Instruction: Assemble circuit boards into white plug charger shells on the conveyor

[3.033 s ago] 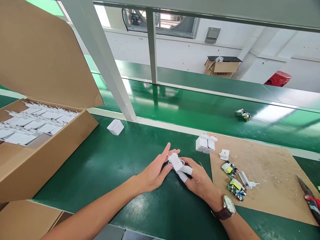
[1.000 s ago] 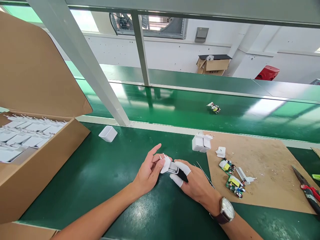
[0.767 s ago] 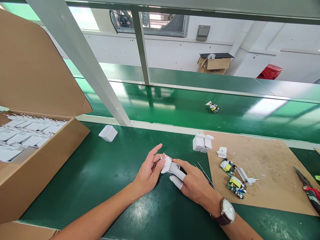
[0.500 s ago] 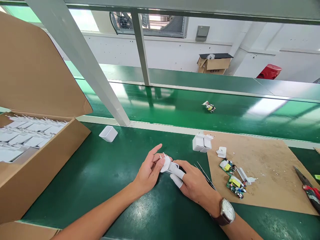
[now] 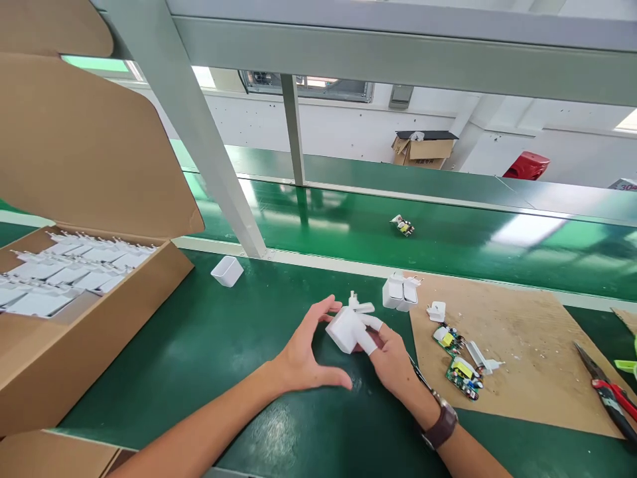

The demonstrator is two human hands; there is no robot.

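Observation:
My right hand, with white covers on two fingers, grips a white plug charger above the green bench. Its pins point away from me. My left hand is open beside the charger, thumb and fingers spread wide; whether its fingertips touch the charger I cannot tell. Tweezers lie partly hidden by my right wrist. Just beyond my right hand stand two white chargers side by side. A white empty housing lies farther left on the bench.
An open cardboard box at left holds rows of white chargers. On a brown board at right lie circuit boards, a white plug part and red-handled pliers. A metal post rises at the bench's back edge.
My left hand has opened and come off the charger. My right hand has turned the charger over, so its broad white side faces me. The view has tilted upward slightly.

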